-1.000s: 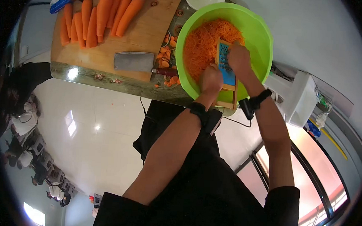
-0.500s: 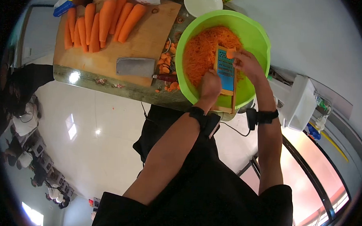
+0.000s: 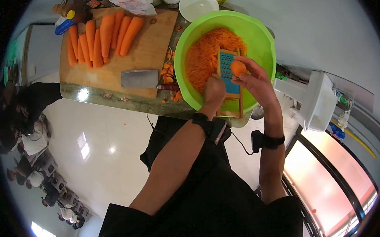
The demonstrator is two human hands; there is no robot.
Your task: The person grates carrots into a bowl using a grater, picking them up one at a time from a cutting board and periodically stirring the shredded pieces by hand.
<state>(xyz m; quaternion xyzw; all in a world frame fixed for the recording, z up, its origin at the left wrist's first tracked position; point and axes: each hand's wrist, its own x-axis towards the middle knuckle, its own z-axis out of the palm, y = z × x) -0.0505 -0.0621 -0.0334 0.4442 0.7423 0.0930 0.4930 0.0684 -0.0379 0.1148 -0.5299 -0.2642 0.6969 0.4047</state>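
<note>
A blue grater in a wooden frame (image 3: 229,84) leans inside the large green basin (image 3: 267,41), its lower end over the near rim. My left hand (image 3: 215,91) is closed around the left side of that frame. Between the thumb and fingers of my right hand (image 3: 260,82) is a short carrot piece (image 3: 238,68), its round cut end showing above the grater's holes. A heap of shredded carrot (image 3: 201,55) fills the left part of the basin, touching the grater.
Left of the basin, a wooden cutting board (image 3: 153,36) bears several peeled carrots (image 3: 106,36) and a cleaver (image 3: 139,78). Carrot scraps (image 3: 168,71) lie between board and basin. White bowls (image 3: 198,6) stand behind. Other people are at the far left.
My right hand has moved down along the grater and turned, so the carrot piece's round end now shows. The left hand keeps its hold on the frame. The whole view has shifted slightly.
</note>
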